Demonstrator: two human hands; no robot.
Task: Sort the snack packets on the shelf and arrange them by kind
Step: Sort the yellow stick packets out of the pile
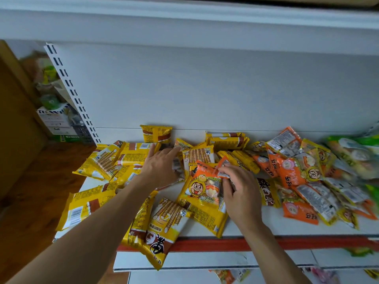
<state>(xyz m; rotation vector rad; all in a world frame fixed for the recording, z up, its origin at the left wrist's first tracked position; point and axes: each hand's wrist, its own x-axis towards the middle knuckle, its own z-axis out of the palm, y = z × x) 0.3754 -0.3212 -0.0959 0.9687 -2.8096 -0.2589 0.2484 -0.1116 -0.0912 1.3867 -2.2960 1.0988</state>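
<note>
A white shelf [256, 224] carries a loose heap of snack packets. Yellow wafer-roll packets [106, 160] cover its left half, and one [162, 228] hangs over the front edge. Orange packets [291, 173] lie mixed with yellow ones on the right, with green packets [352, 152] at the far right. My left hand [160, 167] lies flat, fingers straight, on the yellow packets at the middle. My right hand [240, 189] pinches a small orange packet [222, 167] above a yellow-and-orange cartoon packet [203, 187].
The shelf's white back panel [225, 89] rises behind the heap, and a slotted upright [71, 93] stands at the left end. Boxes and green goods [55, 117] sit beyond it. A red price strip [266, 243] runs along the front edge; lower shelves show below.
</note>
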